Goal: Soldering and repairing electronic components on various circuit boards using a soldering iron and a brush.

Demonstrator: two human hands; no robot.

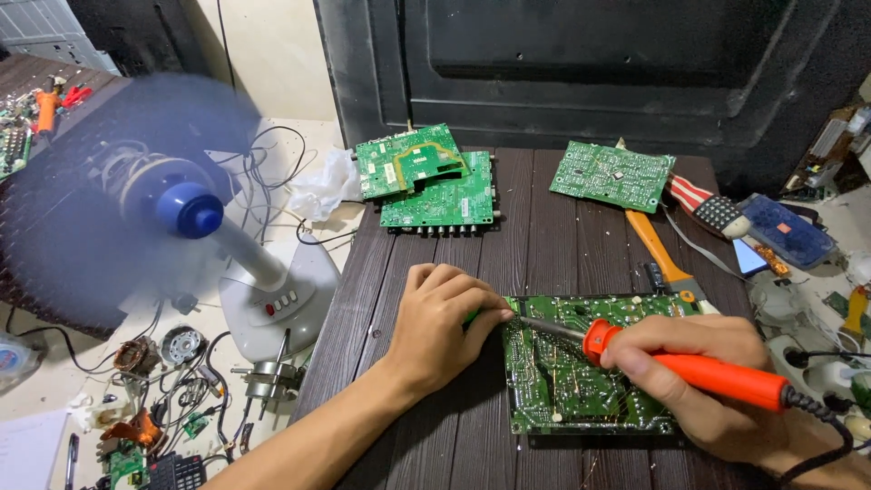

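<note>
Two hands on one job: my right hand [694,363] is closed round the orange soldering iron [699,367], my left hand [445,322] rests curled at the near-left corner of the green circuit board [581,377], fingertips pinched together there — on what, I cannot tell. Board lies flat on the dark table [435,227], directly in front of me, between the hands. Iron's long axis runs right-to-left, tip [522,319] pointing at the board's upper-left edge, just beside my left fingers (left hand nearer the joint). Tip contact itself is too small to make out — board's right end hidden under my right hand; cable cut off at frame edge.
</note>
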